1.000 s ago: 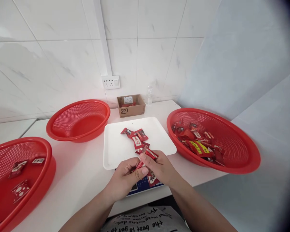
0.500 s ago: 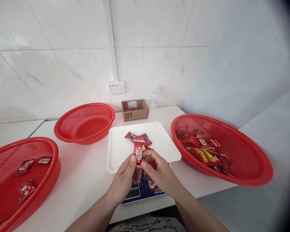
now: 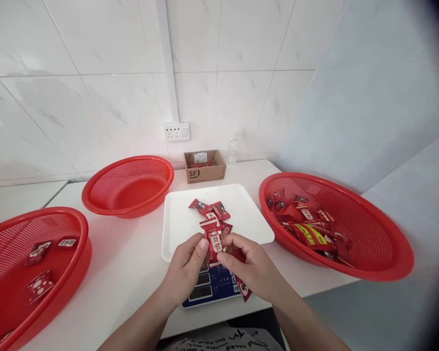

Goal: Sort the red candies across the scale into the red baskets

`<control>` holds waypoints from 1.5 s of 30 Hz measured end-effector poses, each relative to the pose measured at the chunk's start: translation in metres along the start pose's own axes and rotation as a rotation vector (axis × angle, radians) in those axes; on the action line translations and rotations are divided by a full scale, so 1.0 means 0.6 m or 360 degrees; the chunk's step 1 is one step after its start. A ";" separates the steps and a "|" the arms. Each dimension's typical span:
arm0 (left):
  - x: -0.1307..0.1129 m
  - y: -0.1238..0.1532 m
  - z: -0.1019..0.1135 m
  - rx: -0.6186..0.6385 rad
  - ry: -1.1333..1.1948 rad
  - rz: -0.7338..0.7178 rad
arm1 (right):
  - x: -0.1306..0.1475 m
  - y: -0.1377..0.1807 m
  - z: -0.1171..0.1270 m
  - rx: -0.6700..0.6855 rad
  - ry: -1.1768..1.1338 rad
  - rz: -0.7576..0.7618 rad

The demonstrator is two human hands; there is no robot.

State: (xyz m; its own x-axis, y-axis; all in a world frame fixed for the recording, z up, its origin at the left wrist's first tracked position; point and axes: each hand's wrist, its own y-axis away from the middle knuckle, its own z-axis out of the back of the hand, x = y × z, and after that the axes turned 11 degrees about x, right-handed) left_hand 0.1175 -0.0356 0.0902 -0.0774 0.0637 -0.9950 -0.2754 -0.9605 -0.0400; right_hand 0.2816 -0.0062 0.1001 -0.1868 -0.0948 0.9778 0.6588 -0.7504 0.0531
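Note:
Between my two hands, over the near edge of the scale's white tray (image 3: 175, 214), is a red candy packet (image 3: 215, 241) with a pale label. My left hand (image 3: 188, 263) pinches its left side with thumb and fingers. The thumb and forefinger of my right hand (image 3: 247, 265) grip its right side, and another red packet (image 3: 243, 288) pokes out below that palm. Several red packets (image 3: 220, 210) lie on the tray just beyond my fingers. Under my hands the blue scale panel (image 3: 217, 285) is partly covered.
On the right a red basket (image 3: 380, 243) holds many wrapped packets. The near-left red basket (image 3: 69, 278) has a few packets, and another red basket (image 3: 131, 192) stands behind it. A cardboard box (image 3: 207, 173) and a clear bottle (image 3: 232, 152) are against the wall.
The candy packet between my hands has turned and shifted slightly right and down. My right hand has moved a little right, and the packet below its palm has swung right and downward.

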 end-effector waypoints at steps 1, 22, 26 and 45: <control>0.000 -0.001 0.002 -0.0015 0.0052 -0.0012 | -0.002 0.000 -0.001 0.0036 -0.0001 -0.0017; 0.005 -0.020 0.010 -0.0064 0.0888 0.0154 | -0.014 -0.006 -0.010 0.0178 -0.0108 -0.0001; 0.003 -0.014 0.018 0.0015 0.0845 0.0167 | -0.015 -0.004 0.004 0.0048 -0.0154 0.0001; 0.012 -0.006 0.002 0.0219 0.0561 0.0279 | -0.015 -0.017 0.025 -0.0262 0.0052 0.0043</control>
State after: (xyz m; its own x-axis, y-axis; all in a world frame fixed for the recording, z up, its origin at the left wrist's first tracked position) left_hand 0.1167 -0.0314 0.0831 0.1916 -0.2170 -0.9572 -0.4148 -0.9018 0.1214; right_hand 0.2877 0.0122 0.0938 -0.1957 -0.1357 0.9712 0.5363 -0.8440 -0.0098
